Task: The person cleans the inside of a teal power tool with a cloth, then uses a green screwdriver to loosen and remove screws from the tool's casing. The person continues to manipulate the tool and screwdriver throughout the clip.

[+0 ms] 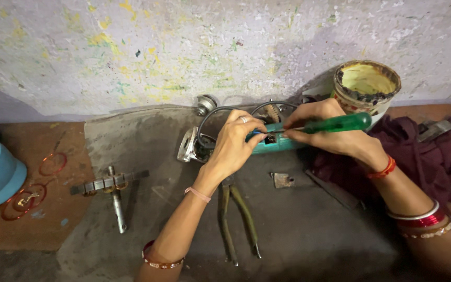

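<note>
Because the screwdriver tip sits in a small opening of the teal power tool, I think it may slip and hit the left hand, which grips the tool body on the grey mat. The right hand grasps the green handle. The tool looks worn, with its black cable looping behind.

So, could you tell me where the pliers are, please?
The pliers lie on the grey mat, centre of the head view, below the left hand.
</note>
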